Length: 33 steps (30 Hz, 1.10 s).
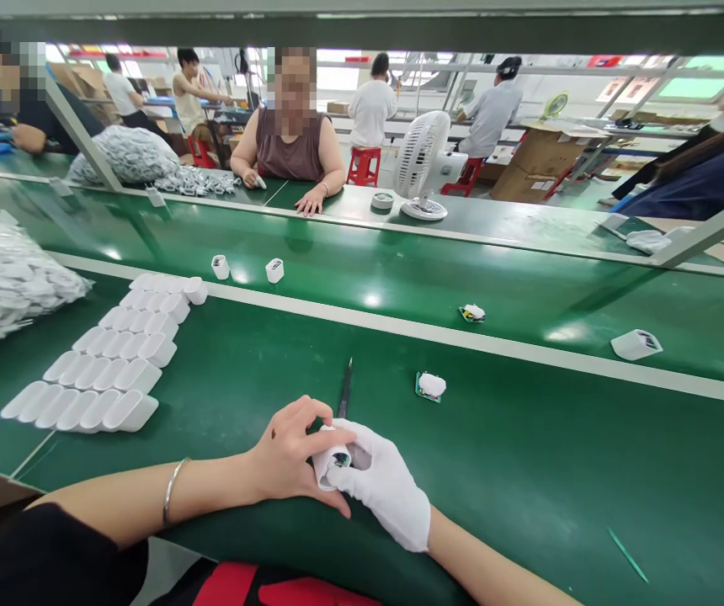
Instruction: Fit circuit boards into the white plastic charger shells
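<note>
My bare left hand (290,459) and my white-gloved right hand (384,488) meet at the near edge of the green bench and together grip a small white plastic charger shell (332,460). Its open end with a dark port faces me. A thin dark pointed tool (344,389) lies on the bench just beyond my fingers. A small circuit board with a white part (431,385) rests farther right. Rows of white shells (109,358) lie side by side to my left.
The green conveyor belt (400,278) carries two white shells (247,268), another board piece (473,313) and a finished shell (636,343). Bags of white parts (2,282) sit at left. A person sits opposite beside a white fan (422,164). A green stick (628,555) lies near right.
</note>
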Tool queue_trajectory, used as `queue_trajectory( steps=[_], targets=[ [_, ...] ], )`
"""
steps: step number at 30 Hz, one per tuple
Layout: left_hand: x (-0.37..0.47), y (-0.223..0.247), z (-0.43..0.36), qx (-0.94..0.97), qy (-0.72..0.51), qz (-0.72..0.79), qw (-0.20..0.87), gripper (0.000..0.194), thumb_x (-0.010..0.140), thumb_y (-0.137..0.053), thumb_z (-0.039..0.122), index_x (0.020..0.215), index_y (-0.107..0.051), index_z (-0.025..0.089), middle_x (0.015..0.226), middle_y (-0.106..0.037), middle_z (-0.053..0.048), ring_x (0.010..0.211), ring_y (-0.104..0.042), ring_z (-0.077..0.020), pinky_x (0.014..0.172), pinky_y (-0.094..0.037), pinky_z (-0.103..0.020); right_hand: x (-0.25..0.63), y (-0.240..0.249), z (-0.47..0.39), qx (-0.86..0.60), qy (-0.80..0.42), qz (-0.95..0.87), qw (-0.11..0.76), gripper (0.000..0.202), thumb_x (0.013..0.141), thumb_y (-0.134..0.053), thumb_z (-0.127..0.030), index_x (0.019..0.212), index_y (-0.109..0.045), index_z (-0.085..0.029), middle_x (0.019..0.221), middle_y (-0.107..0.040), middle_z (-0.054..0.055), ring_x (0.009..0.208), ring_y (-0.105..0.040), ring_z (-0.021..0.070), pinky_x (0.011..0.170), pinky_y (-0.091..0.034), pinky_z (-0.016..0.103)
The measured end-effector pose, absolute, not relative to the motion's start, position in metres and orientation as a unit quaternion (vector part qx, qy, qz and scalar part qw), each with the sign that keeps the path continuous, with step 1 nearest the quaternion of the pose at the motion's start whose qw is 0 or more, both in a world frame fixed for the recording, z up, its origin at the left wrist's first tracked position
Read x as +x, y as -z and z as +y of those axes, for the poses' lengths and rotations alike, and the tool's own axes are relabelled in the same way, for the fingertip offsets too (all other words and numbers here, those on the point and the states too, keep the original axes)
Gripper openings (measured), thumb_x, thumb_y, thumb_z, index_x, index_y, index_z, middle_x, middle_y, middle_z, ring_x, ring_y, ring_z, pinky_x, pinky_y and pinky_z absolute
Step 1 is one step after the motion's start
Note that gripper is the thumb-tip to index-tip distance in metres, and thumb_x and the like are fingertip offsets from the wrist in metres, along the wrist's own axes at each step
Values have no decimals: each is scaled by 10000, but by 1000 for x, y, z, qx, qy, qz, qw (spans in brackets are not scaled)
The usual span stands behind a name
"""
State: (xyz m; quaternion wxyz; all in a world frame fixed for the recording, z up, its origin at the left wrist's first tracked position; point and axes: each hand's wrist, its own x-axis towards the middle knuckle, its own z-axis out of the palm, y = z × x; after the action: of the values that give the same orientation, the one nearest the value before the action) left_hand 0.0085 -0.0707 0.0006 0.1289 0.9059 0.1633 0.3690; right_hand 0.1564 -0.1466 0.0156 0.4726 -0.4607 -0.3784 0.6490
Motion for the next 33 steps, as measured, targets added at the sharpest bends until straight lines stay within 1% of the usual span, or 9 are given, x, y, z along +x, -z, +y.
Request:
queue_trajectory(
  steps=[4, 8, 11, 14, 17, 21, 25, 29, 33],
  targets=[
    [9, 3, -67, 888, -324, 221, 240, 644, 513, -810, 603, 1022, -681, 231, 864, -536, -39, 712, -514, -159, 643, -491, -289, 169, -11, -144, -498, -560, -480, 456, 223, 814, -590, -390, 920, -634, -199, 835, -631, 25, 789, -585, 171, 739, -493, 306],
    [6, 4, -58, 823, -262, 327, 384, 580, 596, -806, 498, 1072, -649, 206, 962, -530, -50, 825, -564, -185, 725, -521, -302, 194, -2, -124, -621, -325, -547, 457, 349, 916, -406, -420, 1041, -642, -195, 970, -644, 83, 872, -601, 205, 799, -484, 353],
    [4, 1, -53, 789, -216, 369, 441, 525, 701, -736, 440, 1154, -597, 213, 1055, -537, -61, 850, -579, -182, 744, -525, -308, 198, -2, -102, -713, -188, -586, 337, 347, 899, -443, -430, 1067, -632, -193, 985, -632, 93, 858, -590, 220, 764, -470, 372],
    [2, -3, -50, 779, -205, 361, 470, 502, 784, -647, 406, 1232, -539, 208, 1147, -540, -79, 972, -572, -210, 856, -497, -345, 187, -4, -86, -751, -69, -633, 175, 289, 815, -595, -464, 962, -647, -221, 953, -627, 73, 839, -568, 239, 620, -418, 327],
    [0, -5, -45, 767, -183, 365, 495, 395, 855, -544, 377, 1208, -569, 201, 1140, -562, -77, 959, -570, -201, 859, -480, -342, 177, -1, -84, -732, 24, -673, 108, 108, 846, -596, -331, 866, -636, -233, 856, -623, 38, 733, -538, 198, 529, -311, 287],
    [-1, -4, -41, 743, -148, 377, 534, 364, 871, -519, 375, 1185, -612, 216, 1057, -592, -55, 759, -554, -143, 689, -470, -262, 179, 8, -98, -706, 94, -689, 132, 85, 880, -542, -221, 845, -619, -220, 797, -612, 34, 688, -500, 182, 535, -290, 289],
    [1, -3, -41, 677, -123, 409, 599, 409, 852, -536, 393, 1241, -576, 272, 1080, -583, -23, 524, -438, -56, 502, -375, -194, 186, 14, -111, -695, 98, -691, 174, 114, 885, -513, -200, 860, -623, -223, 814, -626, 38, 697, -504, 182, 544, -314, 283],
    [3, -6, -43, 649, -127, 416, 625, 390, 826, -562, 383, 1208, -597, 310, 1118, -569, -3, 522, -428, -43, 489, -349, -180, 185, 19, -114, -700, 86, -678, 210, 152, 896, -485, -197, 859, -630, -222, 825, -638, 41, 713, -532, 185, 538, -341, 273],
    [2, -8, -47, 662, -135, 414, 610, 399, 847, -521, 386, 1224, -576, 267, 1056, -576, -16, 536, -429, -56, 524, -378, -198, 185, 21, -114, -673, 80, -676, 290, 231, 936, -406, -195, 970, -635, -204, 909, -660, 56, 748, -577, 172, 619, -412, 274]
  ],
)
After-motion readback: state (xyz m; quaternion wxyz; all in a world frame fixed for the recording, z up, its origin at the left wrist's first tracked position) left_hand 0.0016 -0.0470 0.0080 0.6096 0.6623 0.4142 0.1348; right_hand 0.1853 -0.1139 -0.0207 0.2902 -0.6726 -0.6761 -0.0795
